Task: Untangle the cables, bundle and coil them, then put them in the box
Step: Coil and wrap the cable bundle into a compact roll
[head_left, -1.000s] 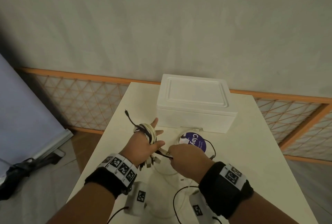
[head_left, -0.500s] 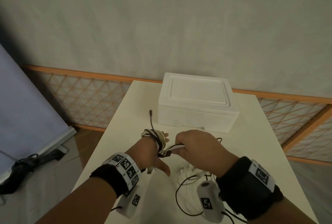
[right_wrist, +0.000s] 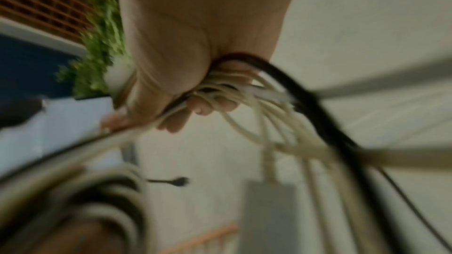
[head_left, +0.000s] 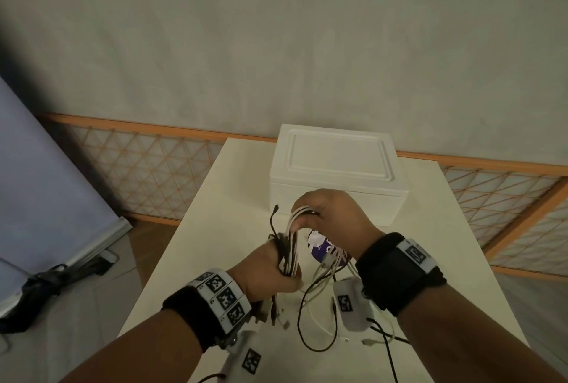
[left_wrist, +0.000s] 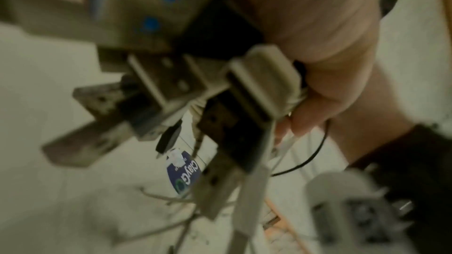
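A bundle of white and black cables [head_left: 289, 247] is wound round my left hand [head_left: 270, 272], which grips it above the white table [head_left: 215, 229]. My right hand [head_left: 325, 219] is raised in front of the box and grips the free strands [head_left: 296, 216], lifted above the left hand. In the right wrist view, the cables [right_wrist: 244, 88] run through my curled fingers. Several USB plugs [left_wrist: 156, 76] hang below my left hand in its wrist view. The white foam box [head_left: 338, 173] stands shut at the table's far end.
A round purple-labelled tub [head_left: 322, 245] sits on the table under my right wrist. Loose black and white cable ends [head_left: 319, 330] lie near the front edge. An orange lattice fence [head_left: 147, 173] runs behind the table, and the floor drops off to the left.
My right hand has lifted the free strands up and away over the left hand, toward the box. The left hand has turned, with the coil still round it.
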The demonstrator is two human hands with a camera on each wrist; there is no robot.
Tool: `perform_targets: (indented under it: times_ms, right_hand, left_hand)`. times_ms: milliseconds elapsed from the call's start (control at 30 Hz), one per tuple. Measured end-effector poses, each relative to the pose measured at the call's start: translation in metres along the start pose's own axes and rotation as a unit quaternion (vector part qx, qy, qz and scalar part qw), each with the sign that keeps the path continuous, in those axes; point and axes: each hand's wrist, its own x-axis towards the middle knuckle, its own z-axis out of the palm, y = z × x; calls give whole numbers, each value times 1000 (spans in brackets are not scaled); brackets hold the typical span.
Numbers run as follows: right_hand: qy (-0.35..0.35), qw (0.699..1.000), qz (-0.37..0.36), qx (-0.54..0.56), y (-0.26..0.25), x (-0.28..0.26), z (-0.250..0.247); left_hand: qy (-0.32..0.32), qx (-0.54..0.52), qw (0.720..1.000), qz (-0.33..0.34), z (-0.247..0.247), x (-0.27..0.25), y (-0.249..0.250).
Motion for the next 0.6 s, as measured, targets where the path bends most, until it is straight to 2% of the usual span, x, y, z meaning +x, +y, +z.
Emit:
perform_targets:
  times_ms: [67,133,200,233,300,367,433,600]
  right_hand:
    - [46,998,30,-16,26,-5,11]
    - [39,993,75,-85,56,-17,24]
    - [-20,972,129,-197,80,-32,38]
    - [-50,954,155,-251,88,-40,44]
    - [-96,928,197,-301,98,-52,53]
    - [-116,913,218,-325,102,-62,56]
    - [-100,898,230,-360,106,-69,51]
    - [-56,853,288,-431,123,-92,16]
  left_hand:
    - [15,-73,997,-11,-2,-1,-3]
    - [60,-80,995,-25,-10,3,-9]
    - [101,2,993,-58,-21,9,-21]
    - [101,93,987,-78,-25,12,-25]
    - [65,307,945,-95,-30,14,-26]
    - [39,431,897,-93,-34,17,-27]
    - [39,470,876,-104,-37,22,-32]
    - [43,477,862,-170,-48,26,-50]
